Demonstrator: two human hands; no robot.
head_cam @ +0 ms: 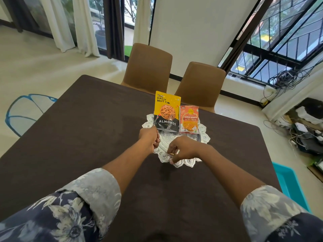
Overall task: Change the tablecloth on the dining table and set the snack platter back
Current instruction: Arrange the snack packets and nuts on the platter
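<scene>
Platter (pixel 204 137): near and left rim covered by the right grip (pixel 181 151) and left grip (pixel 149 139), far half by an almond packet (pixel 167 112) and an orange packet (pixel 189 119) whose small print is unreadable. Sleeves (pixel 70 206) and worktop (pixel 78 128) are cut off at the bottom edge; chair (pixel 148 67) seats are hidden behind the worktop.

The left sleeve (pixel 57 212) & the right sleeve (pixel 283 224) are of dark navy cloth w/ a big floral print, approx. grey-white flowers and leaves. Each sleeve is folded back at its end, so the fold shows the inner side of the cloth, light grey-blue w/ the same flowers but much weaker. From the folds the arms (pixel 125 165) are bare down to the left hand (pixel 150 139) & right hand (pixel 183 151).
</scene>
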